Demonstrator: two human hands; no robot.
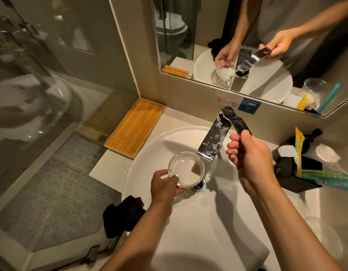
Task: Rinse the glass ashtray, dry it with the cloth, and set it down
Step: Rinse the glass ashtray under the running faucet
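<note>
Rinsing stage: the glass ashtray sits in the air over the white basin, just beside the spout's mouth; no stream is visible.
Cloth: a dark cloth lies bunched on the counter edge at the basin's near-left rim, untouched.
Left hand: pinches the ashtray's near rim, thumb on top, forearm reaching in low.
Ashtray handling: thick, rigid glass, likely heavy, slick when wet and breakable; the notched rim is the surest hold.
Right hand: fingertips closed around the faucet lever, wrist raised.

Bare forearms, no sleeves, hands ungloved
</note>
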